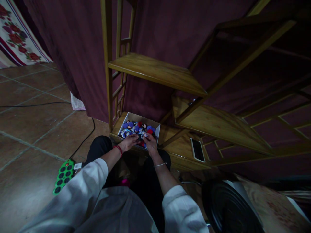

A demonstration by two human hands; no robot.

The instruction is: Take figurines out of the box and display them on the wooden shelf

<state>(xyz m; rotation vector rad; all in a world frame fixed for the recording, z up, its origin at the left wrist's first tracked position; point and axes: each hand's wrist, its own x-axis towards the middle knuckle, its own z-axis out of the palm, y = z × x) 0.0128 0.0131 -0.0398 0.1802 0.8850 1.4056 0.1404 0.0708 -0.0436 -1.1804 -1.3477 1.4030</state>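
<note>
Seemingly pinching small white-and-blue figured piece between thumb and fingers of right hand, just above mixed heap of small blue, white and red pieces in open white rectangular box. Grip of left hand curled close beside it, over near side of box; cannot tell whether pinching anything, too dark at fingertips. On progress: looks mid-work, judging by one piece up in the right grip and many lying loose in the heap. Can't count done versus left: no order readable in the heap, some pieces hidden under others or behind the hands. Wouldn't call it finished. Further out, on same low brown wooden shelf as box: flat white-edged device with dark screen, to the right, well apart. Behind: dark maroon cloth curtain. On floor, left: green pad with black round spots.
</note>
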